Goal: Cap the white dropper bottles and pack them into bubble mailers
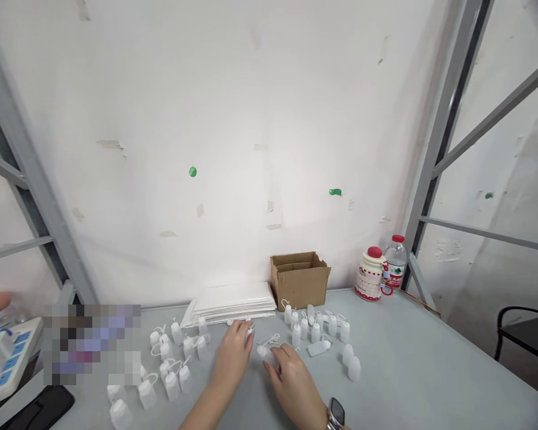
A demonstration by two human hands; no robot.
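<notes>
My right hand (291,371) is closed around a small translucent white squeeze bottle (266,355), which lies tilted between thumb and fingers. A thin white strap loop (269,340) shows just above that bottle. To its left, my left hand (237,345) is pinched on a small white piece (250,330) with a thin dark end; its exact kind is too small to tell. Several similar bottles with looped straps (171,385) stand left of my left hand. Another group of bottles (303,328) stands beyond my right hand, where one bottle (319,347) lies on its side.
White flat packets (231,301) are stacked by the wall beside an open cardboard box (301,286). A decorated cup (370,275) and a clear water bottle (395,263) stand at the back right. A black phone (40,409) and a power strip (11,358) are at the left.
</notes>
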